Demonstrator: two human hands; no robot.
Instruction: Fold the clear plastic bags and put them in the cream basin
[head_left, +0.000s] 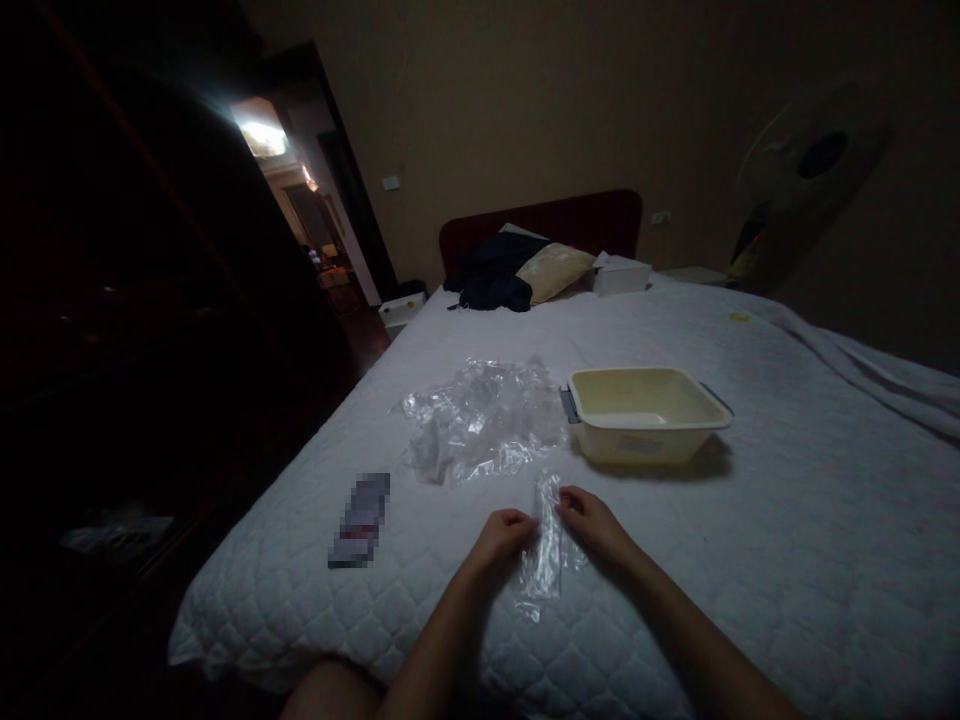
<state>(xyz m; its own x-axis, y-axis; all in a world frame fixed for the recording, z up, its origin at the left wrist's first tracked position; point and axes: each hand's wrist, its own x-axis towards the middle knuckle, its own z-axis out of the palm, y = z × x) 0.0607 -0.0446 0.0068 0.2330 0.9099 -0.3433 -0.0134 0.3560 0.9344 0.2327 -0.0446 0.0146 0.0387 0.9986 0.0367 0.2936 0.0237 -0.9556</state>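
Note:
A clear plastic bag, narrow and folded lengthwise, lies on the white quilted bed in front of me. At its left edge is my left hand, fingers curled and closed on the film. My right hand pinches the opposite edge near the top. Just beyond the hands spreads a loose pile of crumpled clear plastic bags. A cream plastic basin with dark side handles stands to the right of that pile, and its inside looks bare.
A blurred-out flat item lies left of my hands. Farther back are dark clothing, a beige pillow and a white box by the headboard. A standing fan is at right.

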